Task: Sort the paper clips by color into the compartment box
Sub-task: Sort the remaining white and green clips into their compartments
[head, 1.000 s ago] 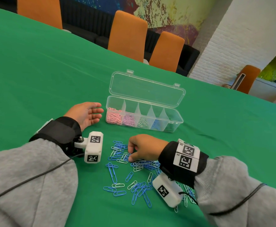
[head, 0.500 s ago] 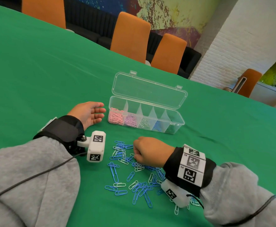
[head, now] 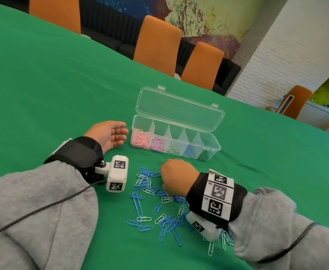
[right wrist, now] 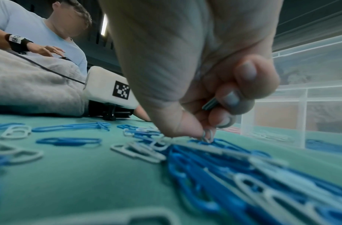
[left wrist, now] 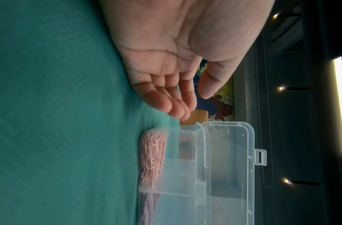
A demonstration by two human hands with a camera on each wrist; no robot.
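Right hand is pinching a pale paper clip from the loose pile just in front of the compartment box; left hand is resting relaxed, empty, beside the box's pink end. Clips are probably light, springy, tangle-prone; pinching one loop is best.

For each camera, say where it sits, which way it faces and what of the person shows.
Head: high, looking down and forward over the green table at the box and loose clips; both sleeves and hands show.
Left wrist: low, looking along the open left hand at the box's pink end.
Right wrist: low, looking along the right hand, its fingers pinching a pale clip.
Shared: all three see the box.
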